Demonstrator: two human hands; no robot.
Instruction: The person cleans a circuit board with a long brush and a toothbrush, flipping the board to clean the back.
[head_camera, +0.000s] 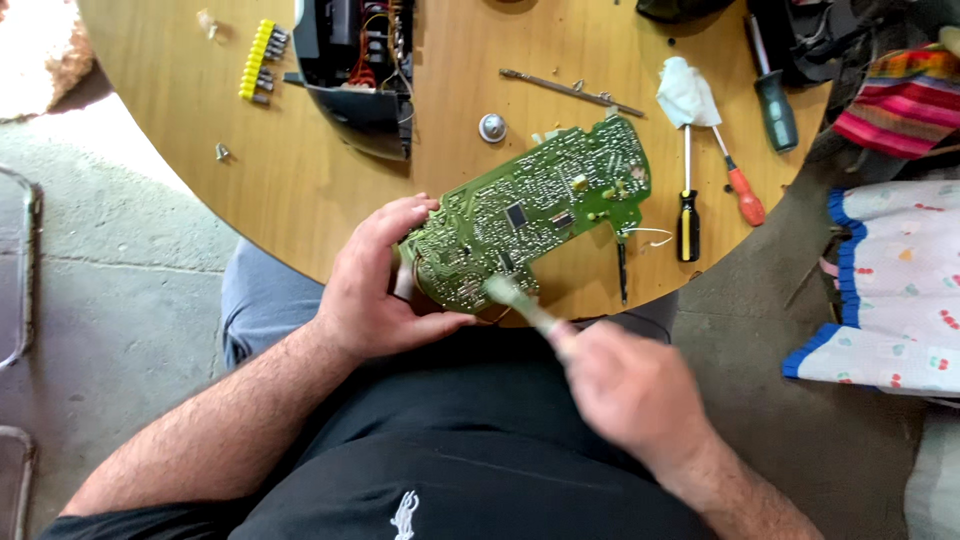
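A person's left hand (375, 285) clamps the near end of a green circuit board (535, 210) at the table (300, 190) edge, six o'clock, while the blurred right hand (635, 395), closed on a brush (520, 300), meets it. Hard strokes could snag the loose white wire (648, 235). No packages, labels or signs show.
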